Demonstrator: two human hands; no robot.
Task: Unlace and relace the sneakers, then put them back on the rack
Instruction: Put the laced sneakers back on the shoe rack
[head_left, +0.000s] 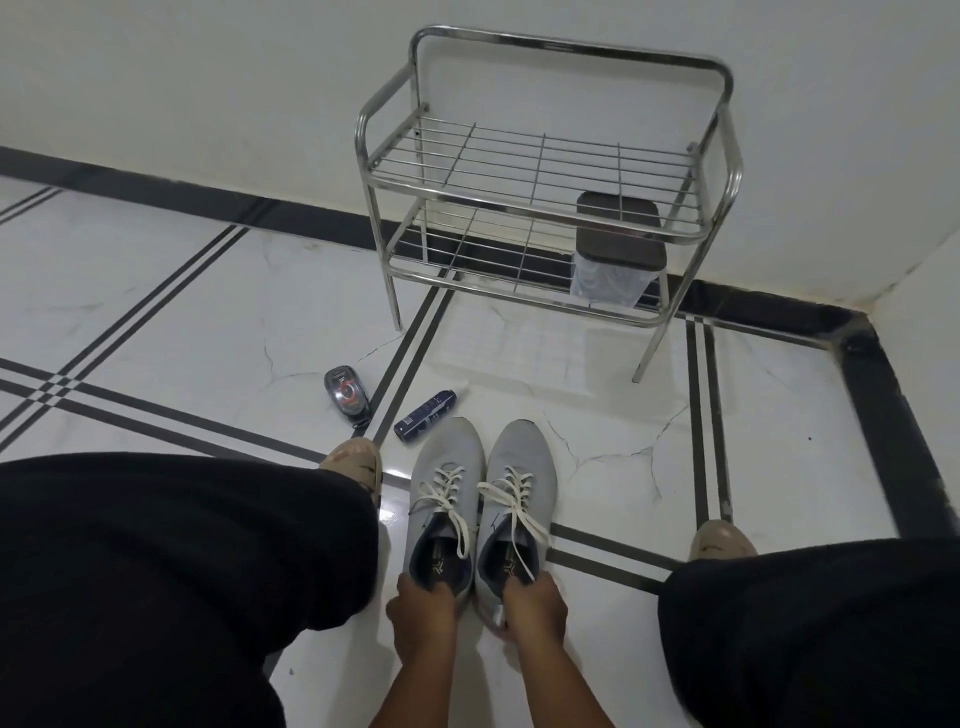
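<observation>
Two grey sneakers with white laces stand side by side on the tiled floor, toes pointing away from me. My left hand grips the heel of the left sneaker. My right hand grips the heel of the right sneaker. Both shoes are laced, with loose lace ends lying over the openings. Beyond them, a two-tier metal rack stands against the wall with a bare wire top shelf.
A dark-lidded clear container sits on the rack's lower shelf at the right. A dark blue spray can and a black shoe-polish sponge case lie on the floor left of the shoes. My knees in black fabric flank the shoes.
</observation>
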